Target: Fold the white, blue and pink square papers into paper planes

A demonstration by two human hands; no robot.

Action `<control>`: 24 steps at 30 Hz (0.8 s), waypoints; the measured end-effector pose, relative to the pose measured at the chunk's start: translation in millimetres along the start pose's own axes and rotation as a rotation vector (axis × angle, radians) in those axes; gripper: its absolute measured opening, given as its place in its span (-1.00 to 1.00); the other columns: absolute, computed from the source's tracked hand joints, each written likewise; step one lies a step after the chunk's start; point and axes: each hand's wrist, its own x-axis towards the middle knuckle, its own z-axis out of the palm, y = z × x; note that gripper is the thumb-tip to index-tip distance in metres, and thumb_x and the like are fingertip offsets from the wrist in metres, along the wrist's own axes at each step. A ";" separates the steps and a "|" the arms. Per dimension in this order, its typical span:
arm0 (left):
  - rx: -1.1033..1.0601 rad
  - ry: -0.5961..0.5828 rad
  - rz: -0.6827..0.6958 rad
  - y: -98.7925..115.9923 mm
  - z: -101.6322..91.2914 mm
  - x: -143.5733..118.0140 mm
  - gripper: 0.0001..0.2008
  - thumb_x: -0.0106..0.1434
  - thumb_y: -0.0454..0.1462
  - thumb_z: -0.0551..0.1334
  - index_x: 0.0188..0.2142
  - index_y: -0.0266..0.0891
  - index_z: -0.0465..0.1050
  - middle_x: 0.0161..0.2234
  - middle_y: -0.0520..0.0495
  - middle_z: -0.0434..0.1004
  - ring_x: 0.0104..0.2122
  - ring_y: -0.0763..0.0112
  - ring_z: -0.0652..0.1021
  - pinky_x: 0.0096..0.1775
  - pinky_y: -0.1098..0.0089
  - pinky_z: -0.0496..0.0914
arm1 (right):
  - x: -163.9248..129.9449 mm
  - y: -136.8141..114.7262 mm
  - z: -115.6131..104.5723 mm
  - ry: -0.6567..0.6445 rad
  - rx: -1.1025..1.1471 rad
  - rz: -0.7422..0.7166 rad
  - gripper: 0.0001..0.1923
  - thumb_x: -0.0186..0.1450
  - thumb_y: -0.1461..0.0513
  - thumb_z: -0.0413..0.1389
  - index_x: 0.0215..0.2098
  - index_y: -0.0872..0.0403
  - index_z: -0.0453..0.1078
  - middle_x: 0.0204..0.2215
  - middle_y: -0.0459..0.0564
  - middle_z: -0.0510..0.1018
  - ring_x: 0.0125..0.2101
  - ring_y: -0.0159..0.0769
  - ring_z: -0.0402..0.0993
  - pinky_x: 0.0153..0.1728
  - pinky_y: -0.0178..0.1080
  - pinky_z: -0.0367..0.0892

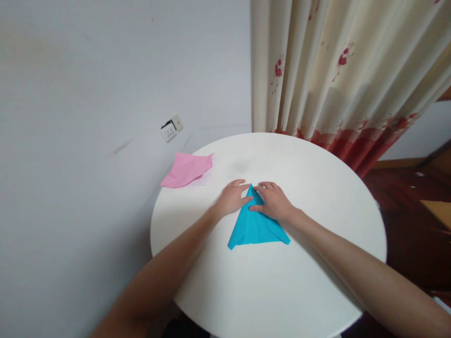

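your blue paper mid-desk is already folded to a pointed triangle; left hand and right hand lie flat and open, pressing its far tip. later folds look undone.

Both hands press blue paper on the desk.
Left hand and right hand flank its tip; pink paper lies apart.

Soft, even indoor light, faint shadows beside the forearms, mild wide-angle stretching at the edges, slightly soft focus.
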 end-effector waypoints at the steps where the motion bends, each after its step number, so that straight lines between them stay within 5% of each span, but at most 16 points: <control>1: 0.001 0.001 -0.006 2.2 -0.8 -1.2 -0.45 0.28 -0.02 0.22 0.20 -0.17 0.36 0.25 -0.19 0.26 0.23 0.11 0.29 0.25 0.18 0.14 | -0.4 -1.2 -1.6 0.003 -0.010 0.015 -0.31 0.19 -0.10 0.24 0.17 0.08 0.34 0.12 0.19 0.38 0.13 0.05 0.23 0.10 -0.05 0.17; 9: -0.033 0.033 -0.096 23.4 -5.0 -4.4 -0.52 0.18 -0.13 0.33 0.09 -0.19 0.46 -0.02 -0.19 0.46 0.01 0.11 0.45 0.11 0.17 0.28 | -6.7 -18.6 -5.5 -0.053 -0.011 0.227 -0.69 0.32 0.11 0.13 -0.05 0.12 0.41 -0.12 0.18 0.49 -0.17 -0.10 0.47 -0.22 -0.21 0.26; 17: -0.216 -0.071 -0.228 26.7 -10.9 -7.9 -0.56 0.10 -0.22 0.37 0.00 -0.23 0.48 -0.25 -0.08 0.61 -0.22 0.20 0.58 -0.19 0.34 0.39 | -6.1 -23.5 2.5 -0.123 0.032 0.289 -0.65 0.27 0.12 0.17 -0.03 0.09 0.34 -0.13 0.15 0.54 -0.11 -0.03 0.49 -0.26 -0.21 0.24; 24: -0.264 -0.099 -0.284 26.1 -16.2 -9.2 -0.84 0.15 -0.21 0.32 -0.26 -0.19 0.51 -0.32 -0.05 0.60 -0.30 0.26 0.58 -0.32 0.38 0.34 | -3.5 -21.7 4.1 -0.119 0.052 0.280 -0.64 0.23 0.09 0.22 -0.08 0.09 0.37 -0.13 0.15 0.54 -0.13 -0.09 0.49 -0.27 -0.24 0.23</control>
